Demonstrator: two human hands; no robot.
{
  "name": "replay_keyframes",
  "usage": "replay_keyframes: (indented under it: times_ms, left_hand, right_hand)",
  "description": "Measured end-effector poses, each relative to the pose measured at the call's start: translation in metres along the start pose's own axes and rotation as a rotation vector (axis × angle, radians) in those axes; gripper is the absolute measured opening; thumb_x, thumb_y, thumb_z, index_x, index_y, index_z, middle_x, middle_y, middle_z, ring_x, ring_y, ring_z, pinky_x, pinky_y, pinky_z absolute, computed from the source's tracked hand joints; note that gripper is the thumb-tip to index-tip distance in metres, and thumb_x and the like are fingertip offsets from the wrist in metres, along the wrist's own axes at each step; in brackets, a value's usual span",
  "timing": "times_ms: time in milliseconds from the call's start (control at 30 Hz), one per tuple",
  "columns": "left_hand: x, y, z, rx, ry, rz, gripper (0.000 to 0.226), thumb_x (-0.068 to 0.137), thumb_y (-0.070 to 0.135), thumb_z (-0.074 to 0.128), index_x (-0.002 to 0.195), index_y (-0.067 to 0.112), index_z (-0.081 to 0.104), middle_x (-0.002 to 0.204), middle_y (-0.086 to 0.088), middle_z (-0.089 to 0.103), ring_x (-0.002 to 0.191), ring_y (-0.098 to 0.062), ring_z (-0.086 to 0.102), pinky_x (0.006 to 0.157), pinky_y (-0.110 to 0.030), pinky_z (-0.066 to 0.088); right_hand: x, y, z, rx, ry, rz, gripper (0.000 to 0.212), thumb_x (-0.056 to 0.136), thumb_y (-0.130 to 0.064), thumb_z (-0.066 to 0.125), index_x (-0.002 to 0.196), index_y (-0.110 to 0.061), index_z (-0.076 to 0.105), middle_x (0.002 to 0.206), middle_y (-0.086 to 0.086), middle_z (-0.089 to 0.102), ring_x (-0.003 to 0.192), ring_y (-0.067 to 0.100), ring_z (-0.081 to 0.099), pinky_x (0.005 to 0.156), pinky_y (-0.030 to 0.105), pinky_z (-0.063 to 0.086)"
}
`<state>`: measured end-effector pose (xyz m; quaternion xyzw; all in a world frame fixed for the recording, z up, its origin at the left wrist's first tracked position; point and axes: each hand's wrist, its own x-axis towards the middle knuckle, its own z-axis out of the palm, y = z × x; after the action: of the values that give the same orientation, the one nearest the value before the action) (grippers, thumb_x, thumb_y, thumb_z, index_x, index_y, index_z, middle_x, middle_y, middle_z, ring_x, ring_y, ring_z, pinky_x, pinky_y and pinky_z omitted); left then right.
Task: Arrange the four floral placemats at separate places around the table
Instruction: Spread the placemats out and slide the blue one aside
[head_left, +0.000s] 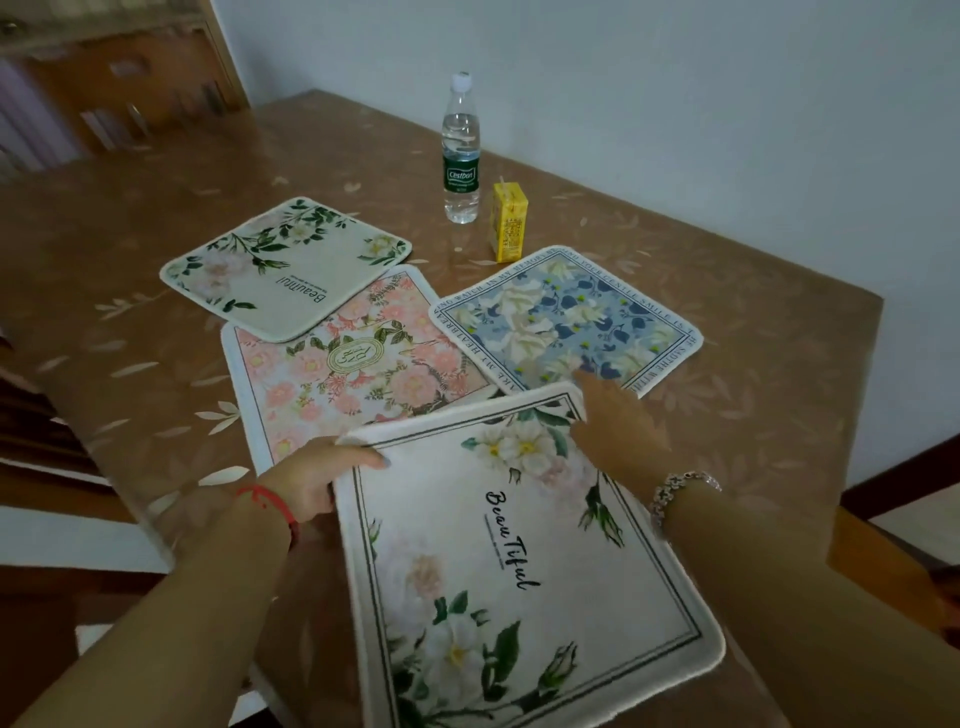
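Four floral placemats lie on the brown table (156, 218). Nearest me is a white mat (498, 561) with black lettering and a dark border; my left hand (317, 478) grips its far left corner. My right hand (615, 421) rests at its far right corner, one finger reaching onto the blue mat (566, 319). A pink mat (358, 384) sits in the middle, partly under the white mat and the cream mat (283, 267) with green leaves at the far left.
A water bottle (461, 150) and a yellow juice carton (509, 223) stand behind the mats near the wall. The table's right edge (862, 415) runs close to the blue mat. Wooden furniture (130, 78) stands at the far left.
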<state>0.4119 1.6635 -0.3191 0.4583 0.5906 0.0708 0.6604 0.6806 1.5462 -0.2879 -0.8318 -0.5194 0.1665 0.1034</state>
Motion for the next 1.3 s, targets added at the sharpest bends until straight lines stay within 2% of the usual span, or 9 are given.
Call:
replay_keyframes:
  times_ms: [200,333,400,500,633,800,967,1067,1300]
  left_hand:
    - [-0.007,0.007,-0.008,0.756,0.112,-0.107,0.034,0.073,0.036,0.069,0.089,0.01,0.053,0.09,-0.003,0.052,0.077,-0.017,0.051,0.056,-0.026,0.044]
    - [-0.014,0.014,0.011,1.056,0.209,0.029,0.027,0.074,0.036,0.063,0.064,0.015,0.049,0.067,-0.001,0.05,0.059,-0.014,0.047,0.05,-0.023,0.034]
    - [-0.012,0.014,0.026,1.068,0.292,0.173,0.02,0.079,0.031,0.056,0.067,0.015,0.059,0.072,-0.004,0.059,0.064,-0.019,0.053,0.057,-0.024,0.041]
    - [-0.005,0.01,0.048,0.946,0.254,0.351,0.021,0.089,0.026,0.051,0.099,0.013,0.065,0.095,-0.005,0.062,0.087,-0.024,0.058,0.076,-0.032,0.046]
    - [0.003,-0.002,0.06,0.908,0.367,0.46,0.024,0.087,0.031,0.056,0.101,0.013,0.064,0.092,-0.007,0.057,0.086,-0.025,0.054,0.077,-0.033,0.045]
    - [0.003,-0.02,0.042,0.716,0.334,0.445,0.017,0.085,0.019,0.061,0.072,0.016,0.051,0.08,-0.005,0.055,0.071,-0.022,0.05,0.055,-0.024,0.033]
    - [-0.004,-0.03,0.012,0.648,0.523,0.374,0.018,0.085,0.013,0.057,0.07,0.014,0.047,0.079,-0.005,0.052,0.069,-0.022,0.047,0.052,-0.023,0.031]
    - [-0.007,-0.037,0.003,0.718,0.591,0.332,0.03,0.084,0.013,0.056,0.059,0.019,0.04,0.065,-0.001,0.049,0.064,-0.021,0.045,0.049,-0.023,0.029]
    - [-0.009,-0.031,-0.009,0.85,0.492,0.3,0.008,0.083,0.019,0.056,0.08,0.012,0.057,0.089,-0.004,0.062,0.078,-0.025,0.057,0.061,-0.028,0.041]
  right_hand:
    - [-0.003,0.008,0.011,0.022,-0.128,0.012,0.044,0.089,-0.015,0.051,0.132,-0.011,0.039,0.125,0.014,0.052,0.115,0.031,0.051,0.093,0.04,0.046]
    - [-0.002,0.017,0.013,0.004,-0.148,0.063,0.034,0.089,-0.013,0.049,0.122,-0.008,0.045,0.122,0.015,0.052,0.111,0.032,0.052,0.087,0.038,0.047]
    - [0.0,0.022,0.014,-0.014,-0.155,0.088,0.02,0.089,-0.013,0.049,0.108,-0.007,0.051,0.115,0.015,0.055,0.106,0.03,0.055,0.082,0.035,0.046]
    - [0.0,0.025,0.016,-0.018,-0.163,0.108,0.007,0.088,-0.013,0.05,0.082,-0.013,0.048,0.108,0.014,0.06,0.099,0.028,0.059,0.07,0.028,0.044]
    - [0.002,0.026,0.024,0.076,-0.173,0.085,0.025,0.087,-0.011,0.053,0.111,-0.004,0.055,0.113,0.015,0.06,0.104,0.027,0.056,0.073,0.023,0.037]
    - [0.001,0.022,0.031,0.203,-0.189,0.021,0.033,0.084,-0.012,0.056,0.118,-0.008,0.055,0.116,0.009,0.058,0.104,0.022,0.055,0.081,0.025,0.041]
    - [-0.009,0.022,0.03,0.134,-0.28,0.054,0.002,0.082,-0.015,0.053,0.083,-0.015,0.055,0.094,0.005,0.057,0.087,0.018,0.055,0.079,0.026,0.047]
    - [-0.018,0.024,0.029,0.088,-0.294,0.033,0.006,0.08,-0.012,0.055,0.074,-0.012,0.055,0.095,0.01,0.062,0.092,0.023,0.058,0.087,0.033,0.05]
    - [-0.041,0.025,0.033,0.147,-0.172,0.142,0.019,0.082,-0.011,0.057,0.101,-0.01,0.059,0.101,0.003,0.058,0.093,0.02,0.055,0.078,0.029,0.045]
